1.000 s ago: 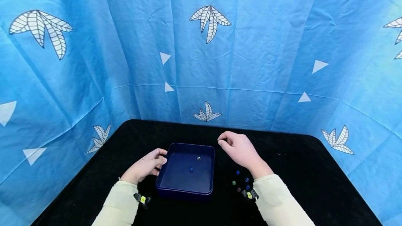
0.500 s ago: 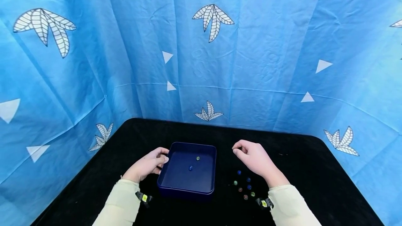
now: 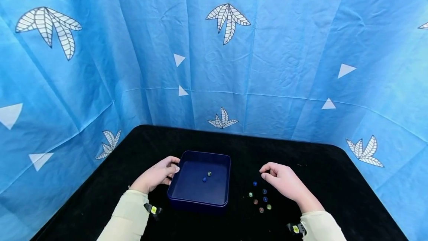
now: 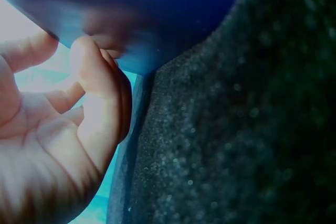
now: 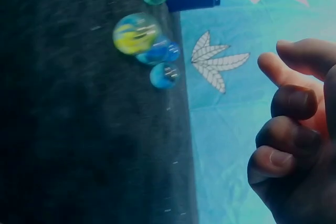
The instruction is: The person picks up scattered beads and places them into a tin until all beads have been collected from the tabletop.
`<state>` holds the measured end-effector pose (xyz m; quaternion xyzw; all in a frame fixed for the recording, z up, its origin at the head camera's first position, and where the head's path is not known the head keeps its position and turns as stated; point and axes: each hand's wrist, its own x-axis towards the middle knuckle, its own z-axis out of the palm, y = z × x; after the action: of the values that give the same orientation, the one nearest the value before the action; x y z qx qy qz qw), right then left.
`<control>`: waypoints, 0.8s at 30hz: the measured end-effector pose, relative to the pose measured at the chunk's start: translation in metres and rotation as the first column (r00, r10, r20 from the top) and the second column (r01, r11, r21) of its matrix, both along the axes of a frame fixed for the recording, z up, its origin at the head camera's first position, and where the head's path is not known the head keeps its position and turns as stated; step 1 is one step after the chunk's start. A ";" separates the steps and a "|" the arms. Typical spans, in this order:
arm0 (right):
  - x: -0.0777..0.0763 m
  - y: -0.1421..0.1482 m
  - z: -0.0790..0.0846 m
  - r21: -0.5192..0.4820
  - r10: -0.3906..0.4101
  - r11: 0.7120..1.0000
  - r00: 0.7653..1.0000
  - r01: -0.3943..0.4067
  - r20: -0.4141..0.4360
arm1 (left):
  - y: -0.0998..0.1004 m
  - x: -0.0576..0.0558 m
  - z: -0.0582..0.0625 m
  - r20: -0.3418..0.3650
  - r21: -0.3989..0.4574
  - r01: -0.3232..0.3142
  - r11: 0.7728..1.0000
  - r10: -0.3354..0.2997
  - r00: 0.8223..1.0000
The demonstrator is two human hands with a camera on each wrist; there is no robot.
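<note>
My left hand [image 3: 159,176] holds the left wall of a dark blue square box [image 3: 200,196], thumb at the rim. In the left wrist view its fingertips [image 4: 86,51] press against the box's outer side. Inside the box lie a blue marble [image 3: 204,179] and a yellowish marble [image 3: 209,173], close together. My right hand [image 3: 284,181] hovers right of the box with loosely curled fingers and nothing between thumb and index finger. Below and left of it are several loose glass marbles, among them a blue one [image 3: 255,183], a green one [image 3: 250,195] and a reddish one [image 3: 261,210].
A black cloth [image 3: 160,137] covers the table, which has rounded far corners. Blue curtains [image 3: 214,66] with leaf and triangle prints hang close behind and at both sides. In the right wrist view a swirled yellow marble [image 5: 136,34] appears near the camera.
My right hand has drawn back from beside the box to the right and toward me, uncovering more marbles. Both marbles in the box have rolled slightly. The left hand keeps its hold.
</note>
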<state>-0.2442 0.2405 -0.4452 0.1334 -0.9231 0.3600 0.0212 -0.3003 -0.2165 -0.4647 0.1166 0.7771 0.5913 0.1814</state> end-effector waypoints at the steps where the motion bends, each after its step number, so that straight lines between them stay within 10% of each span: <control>1: 0.000 0.001 -0.003 -0.006 0.006 1.000 1.000 -0.006 0.005 | 0.000 0.000 0.000 -0.001 -0.001 0.000 1.000 0.000 1.000; 24: -0.003 0.017 -0.031 -0.016 0.223 0.975 0.965 -0.223 0.138 | -0.001 -0.002 -0.002 0.001 0.004 0.003 1.000 -0.003 1.000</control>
<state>-0.2477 0.2572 -0.4764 0.2111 -0.9014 0.3688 -0.0836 -0.3022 -0.2177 -0.4664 0.1177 0.7756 0.5927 0.1822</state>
